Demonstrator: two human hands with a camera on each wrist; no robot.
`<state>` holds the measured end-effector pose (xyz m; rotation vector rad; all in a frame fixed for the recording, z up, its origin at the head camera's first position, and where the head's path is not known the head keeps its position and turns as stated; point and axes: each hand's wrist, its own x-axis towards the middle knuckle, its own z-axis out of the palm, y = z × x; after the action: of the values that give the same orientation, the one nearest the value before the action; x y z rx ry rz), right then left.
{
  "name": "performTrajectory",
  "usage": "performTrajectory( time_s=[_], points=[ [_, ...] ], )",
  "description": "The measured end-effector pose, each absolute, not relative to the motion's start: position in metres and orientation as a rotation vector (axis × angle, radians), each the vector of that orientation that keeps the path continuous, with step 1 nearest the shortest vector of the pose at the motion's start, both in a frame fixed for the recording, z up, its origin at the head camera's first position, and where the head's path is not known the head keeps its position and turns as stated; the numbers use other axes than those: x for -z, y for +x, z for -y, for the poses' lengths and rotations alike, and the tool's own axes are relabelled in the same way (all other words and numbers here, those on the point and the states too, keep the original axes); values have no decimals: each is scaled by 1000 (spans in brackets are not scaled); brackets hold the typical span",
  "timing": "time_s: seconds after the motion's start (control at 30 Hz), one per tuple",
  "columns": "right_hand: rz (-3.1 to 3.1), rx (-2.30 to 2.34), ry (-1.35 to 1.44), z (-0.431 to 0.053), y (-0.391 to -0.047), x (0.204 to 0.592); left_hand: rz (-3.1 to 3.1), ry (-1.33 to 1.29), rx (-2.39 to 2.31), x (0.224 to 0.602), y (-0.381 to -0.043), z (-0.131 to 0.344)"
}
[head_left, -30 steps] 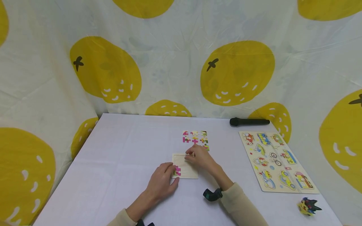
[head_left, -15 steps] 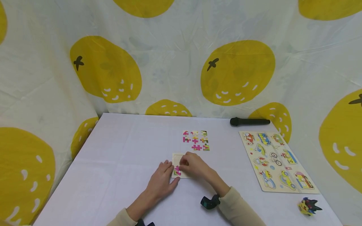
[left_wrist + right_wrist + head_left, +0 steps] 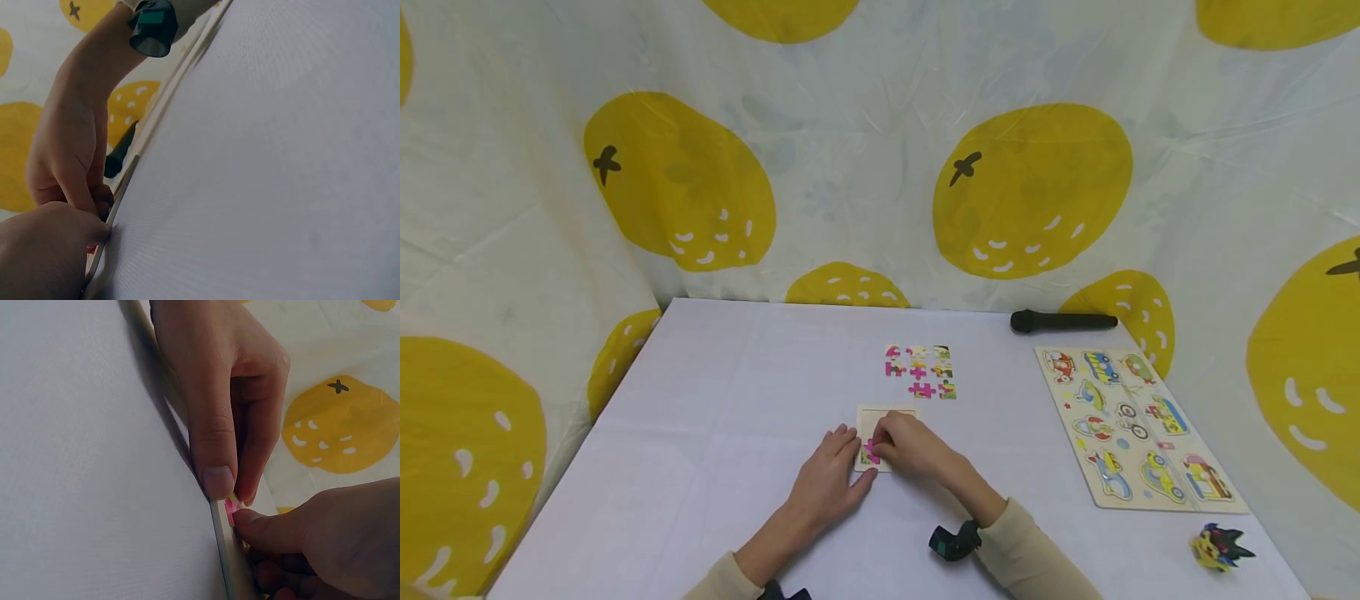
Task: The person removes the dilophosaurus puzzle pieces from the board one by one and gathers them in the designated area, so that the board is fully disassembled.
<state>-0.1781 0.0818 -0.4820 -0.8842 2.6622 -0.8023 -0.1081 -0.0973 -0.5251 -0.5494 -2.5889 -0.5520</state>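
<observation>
A small square wooden puzzle tray (image 3: 867,419) lies on the table between my hands. One pink and green jigsaw piece (image 3: 869,457) is in its near left corner. My left hand (image 3: 822,482) holds that corner of the tray, fingers along the left edge and thumb at the near edge. My right hand (image 3: 913,446) reaches over the tray and pinches the jigsaw piece with bent fingers. In the right wrist view, the right thumb touches a pink bit of the piece (image 3: 230,510); the fingers hide part of it. Several loose jigsaw pieces (image 3: 919,372) lie in rows just beyond the tray.
To the right lies a large wooden vehicle peg puzzle (image 3: 1138,433). A black microphone (image 3: 1063,322) lies near the table's back edge. A small yellow and black figurine (image 3: 1219,547) stands at the right front. Printed cloth (image 3: 850,192) hangs behind the white table (image 3: 737,375).
My right hand has moved left and nearer from the tray's far right part, onto the jigsaw piece in the near left corner. The left hand has stayed in place.
</observation>
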Motion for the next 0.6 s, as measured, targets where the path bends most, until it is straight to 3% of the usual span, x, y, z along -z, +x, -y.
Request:
performTrajectory(
  time_s=[0.6],
  points=[
    [-2674, 806, -835, -80, -171, 475, 2627, -516, 616, 524, -107, 96]
  ],
)
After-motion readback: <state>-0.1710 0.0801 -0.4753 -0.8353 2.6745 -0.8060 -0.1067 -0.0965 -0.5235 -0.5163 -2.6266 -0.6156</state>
